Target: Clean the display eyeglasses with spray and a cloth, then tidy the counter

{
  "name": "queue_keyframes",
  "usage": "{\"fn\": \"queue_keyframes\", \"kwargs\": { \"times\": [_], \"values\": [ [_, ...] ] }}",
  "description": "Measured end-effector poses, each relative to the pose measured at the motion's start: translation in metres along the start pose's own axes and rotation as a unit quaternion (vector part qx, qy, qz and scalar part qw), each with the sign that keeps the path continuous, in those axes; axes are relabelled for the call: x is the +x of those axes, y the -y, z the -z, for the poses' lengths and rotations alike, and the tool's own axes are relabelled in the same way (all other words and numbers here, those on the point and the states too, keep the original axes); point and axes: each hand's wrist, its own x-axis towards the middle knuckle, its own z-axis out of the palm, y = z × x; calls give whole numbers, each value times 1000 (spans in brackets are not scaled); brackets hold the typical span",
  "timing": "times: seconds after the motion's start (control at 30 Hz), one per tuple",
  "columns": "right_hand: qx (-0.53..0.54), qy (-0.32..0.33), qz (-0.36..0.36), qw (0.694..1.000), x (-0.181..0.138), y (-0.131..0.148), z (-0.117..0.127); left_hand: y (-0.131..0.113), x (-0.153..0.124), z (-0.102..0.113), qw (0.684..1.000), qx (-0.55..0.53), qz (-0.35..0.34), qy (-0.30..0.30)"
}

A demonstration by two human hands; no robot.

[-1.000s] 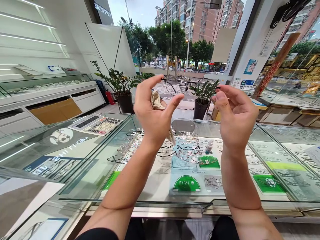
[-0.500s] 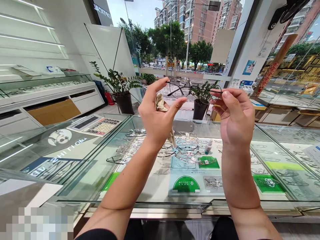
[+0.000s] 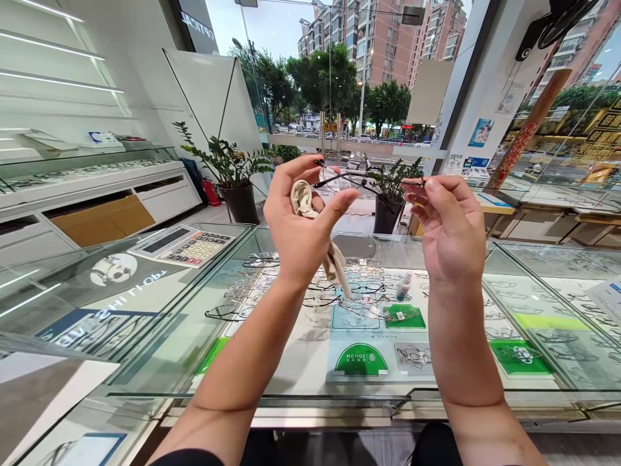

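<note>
A thin dark-framed pair of eyeglasses (image 3: 342, 176) is held up in front of me, above the glass counter. My right hand (image 3: 451, 226) pinches one end of it between thumb and fingers. At the other end, the index finger of my left hand (image 3: 298, 233) reaches the frame, while its thumb stands apart below. A crumpled beige cloth (image 3: 303, 199) is tucked in my left hand under the curled fingers, and its tail hangs below the palm.
Several eyeglasses (image 3: 226, 314) lie in rows on the glass counter (image 3: 272, 391). A small spray bottle (image 3: 403, 288) stands among them, near green cards (image 3: 361, 360). A calculator (image 3: 187, 244) rests at the left. Potted plants (image 3: 241, 200) stand beyond the counter.
The eyeglasses have tilted and shifted slightly left along with both hands. More of the cloth shows in and below my left hand.
</note>
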Motion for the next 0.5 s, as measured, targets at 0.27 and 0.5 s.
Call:
{"fn": "queue_keyframes", "kwargs": {
  "times": [0.27,0.5],
  "values": [
    [49,0,-52,997,-5,9,-8,-1,0,0,999,-33,18,0],
    [67,-1,-44,997,-2,10,-5,1,10,3,989,-64,118,65]
  ]
}}
